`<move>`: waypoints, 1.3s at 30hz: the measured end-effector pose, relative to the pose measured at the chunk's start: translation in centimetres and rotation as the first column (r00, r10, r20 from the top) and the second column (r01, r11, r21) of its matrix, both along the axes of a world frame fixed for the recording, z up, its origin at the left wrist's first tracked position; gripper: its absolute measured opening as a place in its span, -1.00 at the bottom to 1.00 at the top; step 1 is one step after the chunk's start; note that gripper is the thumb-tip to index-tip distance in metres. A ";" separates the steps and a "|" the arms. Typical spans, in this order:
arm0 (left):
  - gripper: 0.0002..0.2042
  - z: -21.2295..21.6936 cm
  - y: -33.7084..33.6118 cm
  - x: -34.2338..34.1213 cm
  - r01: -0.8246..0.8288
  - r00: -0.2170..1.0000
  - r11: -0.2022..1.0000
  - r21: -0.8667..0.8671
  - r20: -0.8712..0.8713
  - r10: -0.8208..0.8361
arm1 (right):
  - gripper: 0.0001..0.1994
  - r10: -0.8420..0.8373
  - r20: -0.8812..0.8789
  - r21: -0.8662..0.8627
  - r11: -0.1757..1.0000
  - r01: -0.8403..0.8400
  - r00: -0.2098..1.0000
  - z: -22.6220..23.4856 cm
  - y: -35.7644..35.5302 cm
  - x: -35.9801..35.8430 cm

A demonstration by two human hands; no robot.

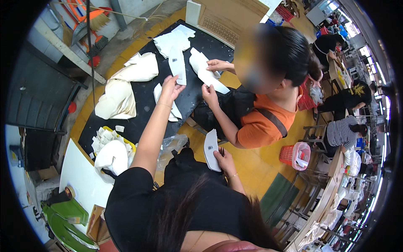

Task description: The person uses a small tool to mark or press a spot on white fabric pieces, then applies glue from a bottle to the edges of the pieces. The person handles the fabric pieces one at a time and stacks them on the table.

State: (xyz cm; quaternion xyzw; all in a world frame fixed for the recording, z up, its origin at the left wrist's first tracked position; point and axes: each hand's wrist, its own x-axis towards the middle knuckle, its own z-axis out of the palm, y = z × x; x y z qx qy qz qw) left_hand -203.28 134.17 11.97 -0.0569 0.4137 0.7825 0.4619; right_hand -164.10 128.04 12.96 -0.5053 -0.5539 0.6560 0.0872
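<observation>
My left hand (170, 89) reaches across the black table and pinches the near end of a long white cut piece (178, 67) with a small dark mark, which looks like cloth. Beyond it lies a heap of similar white pieces (174, 41). Close to my body, my right hand (226, 163) grips a stack of white cut pieces (211, 150), the top one also bearing a dark mark. Something small and dark shows by its fingers, too unclear to name. A few loose white pieces (173, 110) lie beside my left forearm.
A co-worker in orange (268, 126) sits at the right, holding white pieces (203, 69) in both hands. Cream cloth bundles (119, 94) lie on the black table (145, 94) at left. A yellow tray (133, 147) holds small scraps. A red basket (287, 154) stands on the floor.
</observation>
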 end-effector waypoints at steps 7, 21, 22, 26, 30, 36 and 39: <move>-0.62 -5.6 -3.6 3.6 0.399 0.888 0.902 -0.165 0.314 -0.336 | -0.69 0.076 0.001 0.025 0.997 -0.076 0.997 0.5 2.8 -9.1; -0.75 -4.0 -16.6 2.7 0.477 0.867 0.765 -0.433 0.086 -0.491 | -0.72 0.180 0.420 0.495 0.776 -0.390 0.890 -8.9 10.6 -19.9; -0.77 -4.0 -16.1 3.1 0.481 0.862 0.762 -0.434 0.074 -0.502 | -0.73 0.245 0.425 0.478 0.757 -0.446 0.871 -10.3 9.3 -17.7; -0.85 -4.0 -12.2 6.9 0.660 0.680 0.597 -0.456 0.026 -0.732 | -0.58 0.463 0.655 0.118 0.718 -0.686 0.597 -14.9 1.1 -5.9; -0.80 -2.8 -8.4 14.3 0.830 0.260 0.309 -0.465 -0.167 -0.951 | -0.62 0.537 0.734 -0.178 0.743 -0.645 0.416 -16.5 -6.5 6.9; -0.80 -1.6 -8.8 29.7 0.876 -0.245 -0.141 -0.461 -0.173 -0.954 | -0.64 -0.400 0.548 0.093 0.902 0.422 0.734 -14.5 -16.6 20.9; -0.79 -2.0 -12.8 39.6 0.763 -0.521 -0.391 -0.515 -0.133 -0.843 | -0.65 -0.698 0.481 0.378 0.712 0.592 0.531 -15.3 -24.4 24.3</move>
